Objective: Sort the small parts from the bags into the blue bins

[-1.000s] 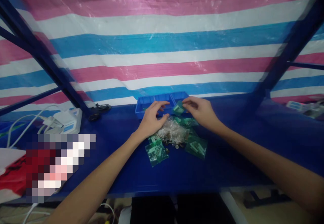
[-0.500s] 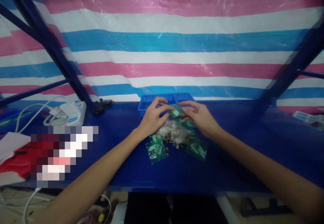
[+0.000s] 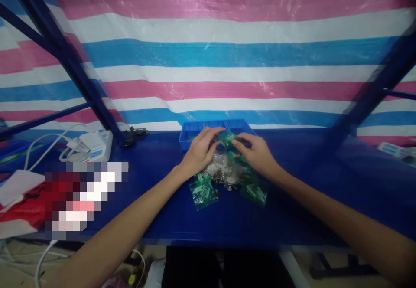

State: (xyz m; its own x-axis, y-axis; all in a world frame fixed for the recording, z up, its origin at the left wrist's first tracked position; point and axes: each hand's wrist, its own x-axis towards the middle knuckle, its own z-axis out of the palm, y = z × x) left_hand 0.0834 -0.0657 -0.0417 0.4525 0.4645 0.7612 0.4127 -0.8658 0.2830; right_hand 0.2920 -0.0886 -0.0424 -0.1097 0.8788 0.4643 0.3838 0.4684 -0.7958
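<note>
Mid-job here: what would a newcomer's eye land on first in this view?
First, the pink, white and blue striped sheet filling the background. Then, at centre, the right hand pinching a green packet, with the left hand close beside it. In front of the blue tray lie clear plastic packets.

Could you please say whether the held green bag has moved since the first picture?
Yes, the held green bag shifted slightly left against the blue tray.

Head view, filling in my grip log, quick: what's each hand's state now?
Left hand: fingers curled at a green bag; grip cannot be told.
Right hand: closed, pinching that same bag.
</note>
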